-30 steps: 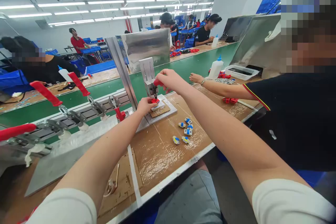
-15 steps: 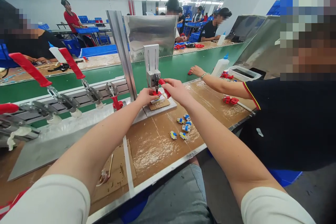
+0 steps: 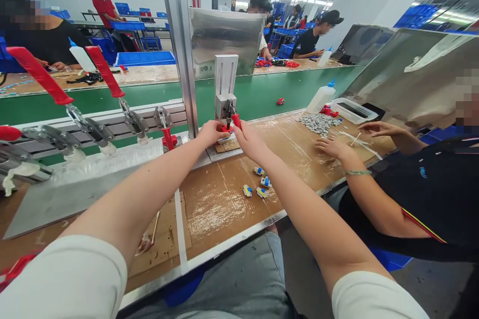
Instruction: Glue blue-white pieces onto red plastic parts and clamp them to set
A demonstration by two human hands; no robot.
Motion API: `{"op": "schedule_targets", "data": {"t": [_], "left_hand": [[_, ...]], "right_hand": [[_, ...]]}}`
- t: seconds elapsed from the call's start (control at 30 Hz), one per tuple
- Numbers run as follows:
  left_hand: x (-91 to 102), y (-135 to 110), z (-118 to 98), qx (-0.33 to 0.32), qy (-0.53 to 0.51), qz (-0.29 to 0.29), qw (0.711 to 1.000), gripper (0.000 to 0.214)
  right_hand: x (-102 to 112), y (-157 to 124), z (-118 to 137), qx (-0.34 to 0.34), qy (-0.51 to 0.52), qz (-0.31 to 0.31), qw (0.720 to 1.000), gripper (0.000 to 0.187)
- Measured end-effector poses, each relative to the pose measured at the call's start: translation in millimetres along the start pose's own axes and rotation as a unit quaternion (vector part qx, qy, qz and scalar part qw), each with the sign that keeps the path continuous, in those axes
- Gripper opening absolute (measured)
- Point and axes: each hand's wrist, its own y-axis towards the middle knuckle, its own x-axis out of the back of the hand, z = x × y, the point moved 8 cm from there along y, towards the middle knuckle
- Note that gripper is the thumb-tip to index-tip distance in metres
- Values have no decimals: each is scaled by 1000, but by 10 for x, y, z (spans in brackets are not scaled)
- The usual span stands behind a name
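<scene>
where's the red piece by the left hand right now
In the head view, the red piece is just left of centre, under the small upright clamp, with the left hand at its left and the right hand at its right.

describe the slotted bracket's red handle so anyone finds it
Find the tall metal post. Just right of it stands a shorter slotted bracket, its red handle low in front. Unlike the red levers left of the post, it has the wearer's right hand on it.
</scene>
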Motion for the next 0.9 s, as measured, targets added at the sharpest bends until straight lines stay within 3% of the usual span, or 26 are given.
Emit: {"op": "schedule_targets", "data": {"t": [0.1,0.17,0.3,0.37,0.47,0.5,0.57,0.63,0.7,0.77,0.9], "left_hand": [[3,-84,-139,6,38,0,999,28],[83,-278,-273,4,68,0,998,30],[514,-1117,-515,-95,140,25,985,34],[821,-1604,-432,-116,203,45,971,17],[1341,-2015,11,5,194,5,981,30],[1466,-2057,175,56,146,-22,988,34],[1526,-2017,447,134,10,-50,990,51],[1409,-1866,567,159,-98,-39,982,57],[1330,-1719,574,152,-133,-47,978,46],[1344,-1651,540,141,-128,-75,979,37],[1422,-1681,367,135,-161,-71,975,39]], "right_hand": [[-121,-2,-33,-4,-148,-17,989,38],[-186,26,-35,-9,-213,-18,977,38],[-166,21,-26,-36,-289,-10,957,44],[-69,-54,91,-19,-296,-52,954,50],[-89,-181,430,56,-205,-133,968,47],[-224,-182,553,84,-155,-125,976,42],[-700,-85,745,106,-52,-41,992,33],[-1288,81,843,82,45,72,993,44],[-1741,259,879,56,137,133,980,55],[-1981,410,895,67,210,148,964,54],[-2068,544,859,120,245,145,951,38]]}}
